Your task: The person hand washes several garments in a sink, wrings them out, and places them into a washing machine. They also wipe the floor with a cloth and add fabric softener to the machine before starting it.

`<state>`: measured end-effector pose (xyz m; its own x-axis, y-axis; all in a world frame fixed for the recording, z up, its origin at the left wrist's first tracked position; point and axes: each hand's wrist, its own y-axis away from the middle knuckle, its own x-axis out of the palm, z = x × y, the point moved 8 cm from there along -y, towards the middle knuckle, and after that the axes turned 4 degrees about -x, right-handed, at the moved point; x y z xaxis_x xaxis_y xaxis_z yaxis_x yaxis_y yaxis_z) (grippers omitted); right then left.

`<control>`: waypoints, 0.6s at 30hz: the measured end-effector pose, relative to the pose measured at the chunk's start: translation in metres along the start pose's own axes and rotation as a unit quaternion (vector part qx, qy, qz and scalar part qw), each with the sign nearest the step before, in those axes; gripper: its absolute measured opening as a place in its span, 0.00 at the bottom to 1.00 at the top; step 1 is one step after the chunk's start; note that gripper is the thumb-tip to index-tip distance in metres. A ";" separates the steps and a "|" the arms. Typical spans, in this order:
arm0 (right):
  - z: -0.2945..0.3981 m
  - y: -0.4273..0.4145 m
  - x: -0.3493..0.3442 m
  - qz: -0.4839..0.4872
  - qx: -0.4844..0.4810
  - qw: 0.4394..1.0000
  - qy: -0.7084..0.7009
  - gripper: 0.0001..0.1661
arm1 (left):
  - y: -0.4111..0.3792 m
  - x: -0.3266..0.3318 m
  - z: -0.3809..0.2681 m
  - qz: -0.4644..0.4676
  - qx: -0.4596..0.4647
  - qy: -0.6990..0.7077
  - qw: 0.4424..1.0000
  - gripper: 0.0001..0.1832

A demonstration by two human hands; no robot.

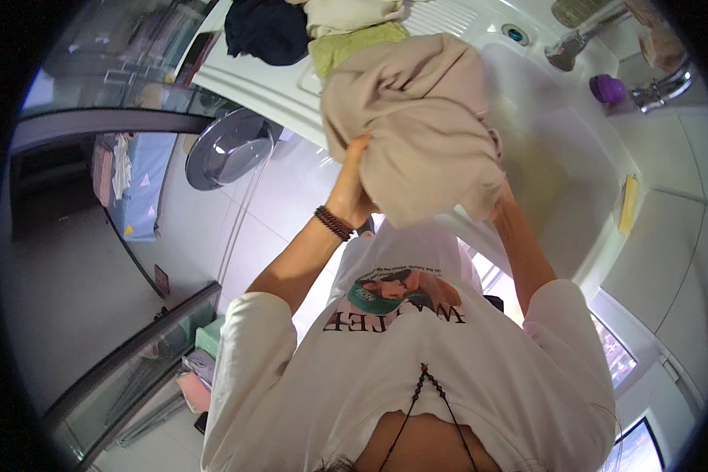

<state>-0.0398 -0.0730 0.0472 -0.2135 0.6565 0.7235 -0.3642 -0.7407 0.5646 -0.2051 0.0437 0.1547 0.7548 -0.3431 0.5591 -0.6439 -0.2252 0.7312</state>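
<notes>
A bundled beige cloth or garment point(422, 130) is held up in front of my body, over the near edge of a white laundry sink point(572, 200). My left hand point(354, 183) grips its left side, the thumb on top of the fabric and the other fingers largely hidden. At the right side, my right hand point(498, 203) holds the cloth too, mostly covered by its folds. Behind the bundle, a yellow-green cloth point(357, 44), a cream cloth point(351, 16) and a dark navy cloth point(266, 29) lie on the white washboard counter point(442, 20).
Chrome taps point(664, 91) and a purple object point(607, 88) are at the sink's right rear. A yellow bar point(628, 203) rests on the right rim. Left of the counter, a grey basin point(230, 150) sits low, near a dark-framed glass partition point(112, 121).
</notes>
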 end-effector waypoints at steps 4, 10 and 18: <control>0.014 0.011 0.006 -0.019 -0.072 0.997 -0.018 0.29 | -0.004 0.039 -0.001 0.063 0.012 0.003 0.998 0.36; 0.061 0.026 0.017 -0.017 -0.203 0.979 0.010 0.28 | -0.032 0.070 -0.017 0.082 0.046 -0.052 0.994 0.23; 0.095 0.036 0.046 -0.024 -0.384 0.922 0.037 0.28 | -0.037 0.117 -0.054 -0.028 0.318 -0.325 0.890 0.20</control>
<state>0.0230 -0.0830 0.1384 -0.2303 0.7152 0.6599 -0.9038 -0.4085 0.1273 -0.0866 0.0608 0.2143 0.6894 -0.7236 0.0325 -0.7037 -0.6584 0.2670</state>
